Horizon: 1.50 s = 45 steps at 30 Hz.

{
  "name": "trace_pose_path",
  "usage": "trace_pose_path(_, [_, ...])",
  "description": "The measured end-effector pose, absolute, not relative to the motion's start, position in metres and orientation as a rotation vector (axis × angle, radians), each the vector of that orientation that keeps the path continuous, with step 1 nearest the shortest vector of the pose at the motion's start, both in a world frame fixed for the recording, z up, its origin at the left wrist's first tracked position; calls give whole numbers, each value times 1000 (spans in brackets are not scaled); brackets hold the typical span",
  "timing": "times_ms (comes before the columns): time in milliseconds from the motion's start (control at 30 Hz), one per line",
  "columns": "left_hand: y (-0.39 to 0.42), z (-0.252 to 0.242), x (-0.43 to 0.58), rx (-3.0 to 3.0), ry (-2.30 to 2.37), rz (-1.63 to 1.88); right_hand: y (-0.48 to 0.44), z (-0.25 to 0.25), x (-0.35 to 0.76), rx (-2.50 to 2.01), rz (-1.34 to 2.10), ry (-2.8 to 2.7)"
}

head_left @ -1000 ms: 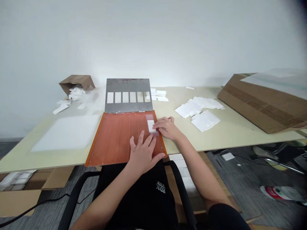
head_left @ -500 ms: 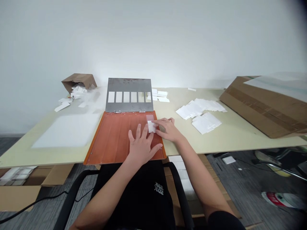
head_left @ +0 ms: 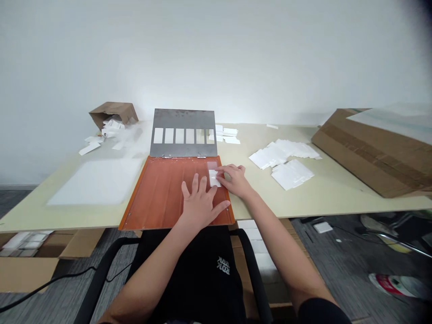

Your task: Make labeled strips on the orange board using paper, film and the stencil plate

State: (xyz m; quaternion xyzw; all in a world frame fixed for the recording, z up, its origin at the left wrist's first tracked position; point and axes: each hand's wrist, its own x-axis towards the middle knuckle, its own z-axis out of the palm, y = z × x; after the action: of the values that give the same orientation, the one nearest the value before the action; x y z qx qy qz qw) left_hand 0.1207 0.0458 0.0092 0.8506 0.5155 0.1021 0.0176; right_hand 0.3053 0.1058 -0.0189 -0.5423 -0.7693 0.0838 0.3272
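Note:
An orange-brown board [head_left: 158, 193] lies before me, with a hinged grey metal frame [head_left: 184, 118] raised at its far edge. The frame has a row of rectangular windows. My left hand [head_left: 200, 202] is spread over the board's right half, fingertips beside a small white card [head_left: 213, 178]. From the right, my right hand [head_left: 235, 181] pinches that card's edge between thumb and fingers. The card rests over a clear film piece [head_left: 212, 165] near the board's right side. How firmly the fingers grip it is hard to see.
White flat sheets lie in two piles [head_left: 292, 174] to the right, before a large cardboard box [head_left: 367, 153]. Small white cards [head_left: 229, 133] sit behind the board. At left are a translucent sheet stack [head_left: 97, 182] and a small open box [head_left: 113, 110] spilling white pieces.
My right fingers have shifted slightly at the card's right edge, and the card lies squarer over the clear film. My left hand stays spread in place. The whole view has moved a little.

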Motion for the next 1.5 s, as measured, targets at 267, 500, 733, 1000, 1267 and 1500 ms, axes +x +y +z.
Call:
trace_pose_path(267, [44, 12, 121, 2634, 1591, 300, 108, -20, 303, -1450, 223, -1994])
trace_pose_path(500, [43, 10, 122, 2656, 1591, 324, 114, -29, 306, -1322, 209, -1971])
trace_pose_path(733, [38, 8, 126, 2710, 1583, 359, 113, -31, 305, -1179, 256, -1939])
trace_pose_path(1000, [34, 4, 139, 2748, 1439, 439, 112, -26, 303, -1221, 315, -1904])
trace_pose_path(1267, [36, 8, 142, 2723, 1428, 468, 112, -28, 306, -1330, 280, -2003])
trace_pose_path(1500, [33, 15, 139, 2685, 1389, 434, 104, -19, 304, -1427, 204, -2106])
